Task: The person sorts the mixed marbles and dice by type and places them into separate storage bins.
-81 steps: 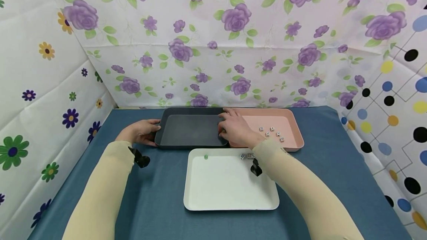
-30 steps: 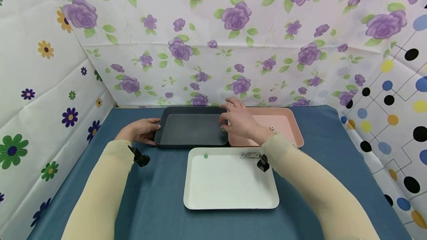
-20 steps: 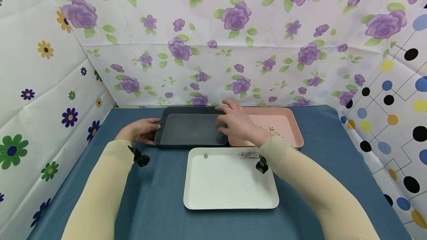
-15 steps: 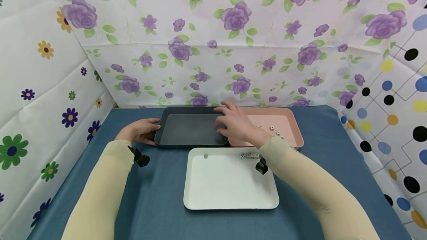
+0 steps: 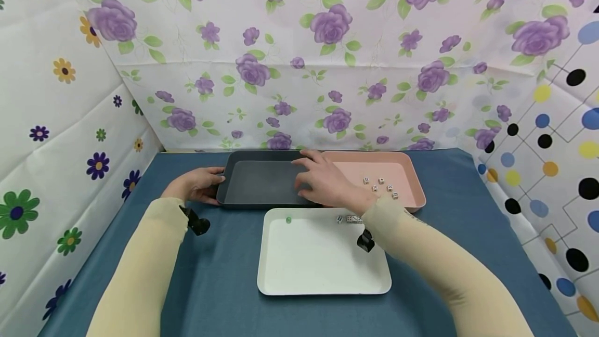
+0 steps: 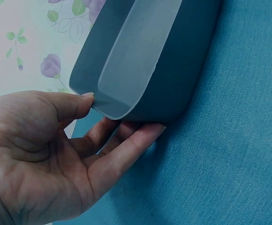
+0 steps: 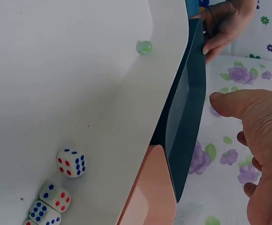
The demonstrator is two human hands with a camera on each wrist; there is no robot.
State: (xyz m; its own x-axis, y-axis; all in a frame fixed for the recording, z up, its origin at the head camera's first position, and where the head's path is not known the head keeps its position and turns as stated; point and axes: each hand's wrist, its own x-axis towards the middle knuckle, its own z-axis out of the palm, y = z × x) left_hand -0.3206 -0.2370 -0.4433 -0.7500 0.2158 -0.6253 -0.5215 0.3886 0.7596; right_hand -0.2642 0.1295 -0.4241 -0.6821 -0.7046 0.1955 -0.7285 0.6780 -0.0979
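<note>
My left hand (image 5: 198,185) grips the left end of the dark grey tray (image 5: 262,181). In the left wrist view its thumb lies at the rim while the other fingers press the outer wall. My right hand (image 5: 325,181) hovers over that tray's right end, fingers loosely bent and spread; nothing shows between thumb and fingers in the right wrist view. Nearer me lies a white tray (image 5: 323,259) with a small translucent green ball (image 7: 145,47) and several white dice (image 7: 71,163) along its far side. The grey tray's inside looks bare where it shows.
A pink tray (image 5: 407,170) stands against the grey tray's right end, with several dice (image 5: 375,188) in it. The trays rest on a blue cloth (image 5: 210,285). Flowered sheeting (image 5: 299,92) rises right behind them, and patterned sheets stand at both sides.
My right hand has lifted from the grey tray's right edge, then shifted left and lower over the tray. Dice in the pink tray, partly covered by it a second ago, show again. Left hand unchanged.
</note>
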